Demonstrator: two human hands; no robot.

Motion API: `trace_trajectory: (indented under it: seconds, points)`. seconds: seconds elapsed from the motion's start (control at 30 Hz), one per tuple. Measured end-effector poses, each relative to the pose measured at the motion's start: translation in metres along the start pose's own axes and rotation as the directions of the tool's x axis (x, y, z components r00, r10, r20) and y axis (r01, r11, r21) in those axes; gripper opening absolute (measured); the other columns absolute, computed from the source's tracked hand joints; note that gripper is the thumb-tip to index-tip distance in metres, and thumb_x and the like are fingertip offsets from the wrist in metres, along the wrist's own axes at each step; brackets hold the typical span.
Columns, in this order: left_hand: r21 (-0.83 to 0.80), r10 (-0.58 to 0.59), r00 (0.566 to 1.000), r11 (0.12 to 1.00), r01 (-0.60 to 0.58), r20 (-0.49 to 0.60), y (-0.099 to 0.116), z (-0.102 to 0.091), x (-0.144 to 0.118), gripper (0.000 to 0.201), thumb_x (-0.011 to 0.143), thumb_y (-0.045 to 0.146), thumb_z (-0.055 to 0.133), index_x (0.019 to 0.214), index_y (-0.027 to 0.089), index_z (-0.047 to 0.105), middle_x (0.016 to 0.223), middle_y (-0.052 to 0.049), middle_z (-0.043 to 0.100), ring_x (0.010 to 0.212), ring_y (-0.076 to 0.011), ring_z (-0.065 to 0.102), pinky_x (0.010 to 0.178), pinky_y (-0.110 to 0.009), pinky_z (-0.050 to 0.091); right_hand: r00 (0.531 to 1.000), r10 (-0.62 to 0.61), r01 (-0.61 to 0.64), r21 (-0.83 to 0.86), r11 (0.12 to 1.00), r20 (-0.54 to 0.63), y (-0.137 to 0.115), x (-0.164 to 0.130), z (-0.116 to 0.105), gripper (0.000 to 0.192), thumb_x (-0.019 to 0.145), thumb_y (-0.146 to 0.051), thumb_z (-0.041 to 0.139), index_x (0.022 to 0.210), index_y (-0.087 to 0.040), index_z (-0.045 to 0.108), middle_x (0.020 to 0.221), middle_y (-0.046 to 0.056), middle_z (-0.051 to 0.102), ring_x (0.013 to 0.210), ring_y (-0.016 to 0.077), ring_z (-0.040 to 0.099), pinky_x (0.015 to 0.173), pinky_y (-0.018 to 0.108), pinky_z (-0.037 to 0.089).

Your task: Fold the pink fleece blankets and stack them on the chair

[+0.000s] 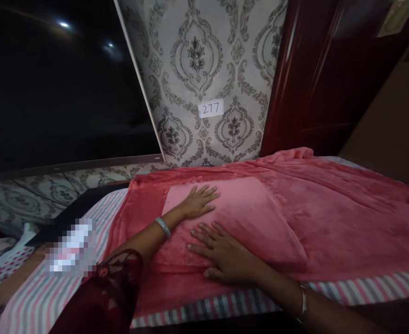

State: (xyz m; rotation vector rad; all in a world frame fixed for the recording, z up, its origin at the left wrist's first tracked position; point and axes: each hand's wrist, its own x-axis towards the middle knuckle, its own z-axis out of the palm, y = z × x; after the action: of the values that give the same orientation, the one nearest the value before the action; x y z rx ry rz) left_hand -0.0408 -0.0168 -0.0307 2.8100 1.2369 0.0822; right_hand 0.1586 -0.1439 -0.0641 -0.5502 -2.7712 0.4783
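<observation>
A pink-red plush blanket [343, 222] is spread over a striped cloth [381, 285]. On its left half lies a lighter pink folded section [246, 204], roughly square, which looks like part of the same blanket. My left hand [199, 202] lies flat on this section near its upper left, fingers spread. Closer to me, my right hand [223, 253] rests on the section's lower left area, its fingers also apart and pointing left. Neither hand grips anything. A bracelet circles each wrist.
At the back left stands a large dark television screen [61, 83]. Behind the blanket is patterned wallpaper [195, 51] with a paper label [210, 108] reading 277. A dark red wooden door or cabinet [305, 79] rises at right. A blurred-out item [71, 248] lies on the striped cloth at left.
</observation>
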Motion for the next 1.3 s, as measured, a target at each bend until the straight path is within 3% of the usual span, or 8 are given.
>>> trace_trajectory:
  seconds: [0.27,0.47,0.6,0.7,0.9,1.07,1.2,1.3]
  points:
    - [-0.042,-0.377,0.925,0.925,0.378,0.040,-0.059,-0.012,0.014,0.059,0.102,0.053,0.018,0.148,0.030,0.046,0.153,-0.002,0.048,0.143,-0.0213,0.042,0.118,-0.039,0.030,1.000,0.030,-0.030,0.039,0.999,0.000,-0.001,0.002,-0.004,0.069,0.097,-0.060,0.048,0.158,-0.035,0.027,0.167,0.003,0.012,0.154,0.0266,0.003,0.122,0.056,-0.001]
    - [0.029,-0.456,0.890,0.890,0.456,-0.003,-0.042,-0.023,0.015,0.060,0.101,0.052,0.027,0.153,0.024,0.038,0.162,-0.011,0.032,0.150,-0.0325,0.027,0.120,-0.062,0.015,1.000,0.008,-0.007,0.042,0.999,-0.013,-0.003,0.001,-0.007,0.068,0.098,-0.059,0.048,0.157,-0.032,0.029,0.167,0.005,0.015,0.154,0.0264,0.005,0.122,0.055,-0.002]
    - [0.014,-0.190,0.982,0.982,0.190,-0.009,-0.002,-0.036,0.011,0.057,0.101,0.053,0.029,0.152,0.029,0.040,0.163,-0.006,0.029,0.153,-0.0269,0.020,0.123,-0.057,0.008,1.000,-0.005,0.005,0.076,0.997,0.003,-0.005,-0.001,-0.031,0.067,0.096,-0.059,0.052,0.154,-0.028,0.039,0.163,0.009,0.029,0.152,0.0268,0.018,0.123,0.051,0.009]
    - [-0.044,0.065,0.997,0.997,-0.063,0.050,0.032,-0.033,0.017,0.057,0.102,0.055,0.025,0.152,0.032,0.039,0.163,-0.005,0.031,0.152,-0.0240,0.022,0.123,-0.056,0.007,0.996,0.046,-0.044,0.026,0.999,-0.076,0.005,-0.009,-0.045,0.059,0.098,-0.051,0.054,0.150,-0.024,0.046,0.156,0.009,0.043,0.149,0.0250,0.027,0.124,0.047,0.010]
    - [-0.022,0.149,0.985,0.989,-0.147,0.088,0.038,-0.006,0.050,0.060,0.100,0.058,0.031,0.156,0.034,0.029,0.167,-0.005,0.017,0.154,-0.0277,0.011,0.120,-0.064,0.007,0.972,0.231,-0.233,-0.046,0.971,-0.040,0.027,-0.032,-0.030,0.061,0.100,-0.050,0.049,0.156,-0.029,0.035,0.166,0.010,0.017,0.153,0.0293,0.009,0.122,0.058,0.005]
    - [0.044,-0.188,0.982,0.981,0.187,0.028,-0.012,-0.006,0.062,0.058,0.100,0.056,0.031,0.153,0.034,0.035,0.161,-0.003,0.034,0.149,-0.0248,0.030,0.122,-0.053,0.018,0.964,0.264,-0.264,-0.027,0.964,-0.028,0.027,-0.035,-0.025,0.059,0.100,-0.048,0.048,0.156,-0.032,0.034,0.166,0.005,0.016,0.154,0.0261,0.006,0.123,0.055,0.005]
    - [0.108,-0.491,0.870,0.864,0.492,-0.031,-0.040,-0.019,0.053,0.060,0.102,0.050,0.022,0.133,0.020,0.063,0.136,-0.013,0.063,0.130,-0.0304,0.055,0.112,-0.050,0.036,0.963,0.266,-0.267,-0.011,0.964,-0.039,0.027,-0.034,-0.028,0.059,0.101,-0.050,0.046,0.156,-0.032,0.034,0.166,0.004,0.015,0.154,0.0249,0.005,0.123,0.054,0.005]
    - [0.154,-0.576,0.806,0.791,0.592,-0.141,-0.039,-0.030,0.045,0.062,0.102,0.045,0.020,0.123,0.011,0.067,0.125,-0.022,0.067,0.124,-0.0366,0.058,0.112,-0.059,0.031,0.964,0.261,-0.261,-0.002,0.965,-0.050,0.027,-0.034,-0.027,0.059,0.101,-0.052,0.045,0.155,-0.033,0.034,0.166,0.004,0.016,0.154,0.0243,0.006,0.123,0.054,0.004]
